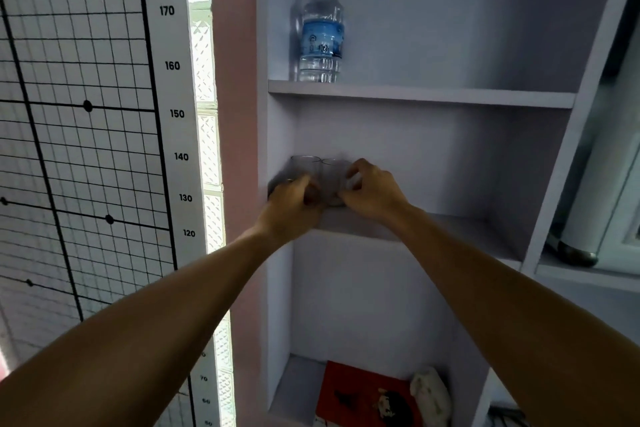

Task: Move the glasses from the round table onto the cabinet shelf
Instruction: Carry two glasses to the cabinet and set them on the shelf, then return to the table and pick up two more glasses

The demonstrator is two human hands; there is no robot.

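Two clear glasses stand side by side at the left end of the middle cabinet shelf (450,229). My left hand (294,201) is wrapped around the left glass (304,168) near the cabinet's left wall. My right hand (370,189) curls around the right glass (332,180), thumb and fingers touching its sides. Both glasses are upright and partly hidden by my fingers. The round table is out of sight.
A water bottle (321,31) stands on the shelf above, at its left end. On the bottom shelf lie a red book (360,395) and a white cloth bundle (431,395). A height chart (173,114) hangs on the wall at left. A white appliance (595,211) stands at the right.
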